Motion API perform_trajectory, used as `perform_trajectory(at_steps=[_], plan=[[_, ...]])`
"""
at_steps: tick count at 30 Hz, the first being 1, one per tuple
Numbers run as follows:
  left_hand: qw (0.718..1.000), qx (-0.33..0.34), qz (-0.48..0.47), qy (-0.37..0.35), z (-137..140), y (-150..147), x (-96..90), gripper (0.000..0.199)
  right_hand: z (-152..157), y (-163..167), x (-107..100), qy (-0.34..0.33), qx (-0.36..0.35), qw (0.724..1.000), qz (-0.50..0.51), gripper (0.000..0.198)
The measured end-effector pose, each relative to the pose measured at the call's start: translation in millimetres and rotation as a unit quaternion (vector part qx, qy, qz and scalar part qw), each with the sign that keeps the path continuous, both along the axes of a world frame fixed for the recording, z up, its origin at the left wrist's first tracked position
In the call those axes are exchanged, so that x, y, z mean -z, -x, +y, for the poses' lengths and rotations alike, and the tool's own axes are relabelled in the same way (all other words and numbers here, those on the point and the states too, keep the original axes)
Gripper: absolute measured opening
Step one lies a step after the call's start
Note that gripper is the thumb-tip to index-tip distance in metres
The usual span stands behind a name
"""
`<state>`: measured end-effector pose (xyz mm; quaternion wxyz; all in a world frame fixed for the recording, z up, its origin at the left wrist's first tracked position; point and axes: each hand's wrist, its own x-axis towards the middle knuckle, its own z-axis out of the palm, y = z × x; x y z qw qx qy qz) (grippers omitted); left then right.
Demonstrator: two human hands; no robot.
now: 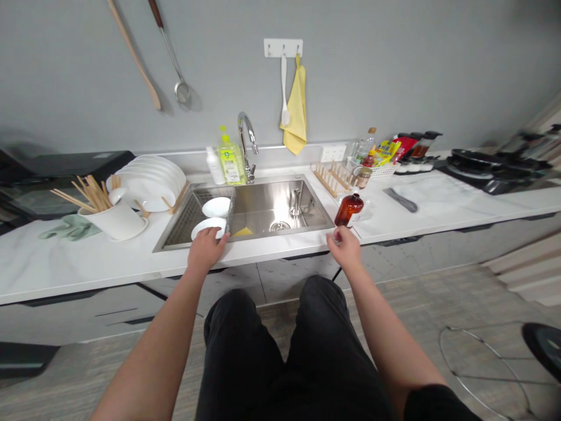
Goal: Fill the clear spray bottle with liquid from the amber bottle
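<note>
My left hand (205, 248) lies at the sink's front edge, fingers reaching over the rim of a white bowl (205, 225), thumb apart. A second white bowl (217, 206) sits behind it in the wire basket (188, 207) at the sink's left side. My right hand (345, 248) hovers by the counter's front edge right of the sink, its fingers curled together with nothing visible in them. Just beyond it stands a brown bottle (349, 209) with a black cap. A yellow sponge-like piece (243, 231) lies inside the sink (258, 204), near the front wall.
Behind the sink are a tap (246, 140), a green soap bottle (231, 161) and a white bottle (214, 165). Plates (153, 181) and a chopstick holder (114, 221) stand left. A wooden rack (328, 178) and a grey cloth-like strip (401, 200) are at right.
</note>
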<state>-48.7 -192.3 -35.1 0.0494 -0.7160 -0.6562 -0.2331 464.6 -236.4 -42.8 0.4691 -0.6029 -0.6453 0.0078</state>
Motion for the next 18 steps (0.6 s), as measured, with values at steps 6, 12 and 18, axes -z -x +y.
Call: perform_trajectory(at_steps=[6, 12, 18], plan=[[1.000, -0.018, -0.001, 0.010, 0.0, -0.1, -0.2, 0.073, 60.9, 42.9, -37.2, 0.126, -0.148, 0.981, 0.025, 0.047], [1.000, -0.014, 0.001, 0.019, 0.1, 0.3, -0.8, 0.072, 83.6, 36.2, -25.6, 0.127, -0.139, 0.979, 0.083, 0.053], [1.000, -0.019, -0.002, 0.025, -1.6, -2.2, -3.1, 0.072, 75.8, 36.2, -17.6, 0.100, -0.144, 0.980, 0.097, 0.047]])
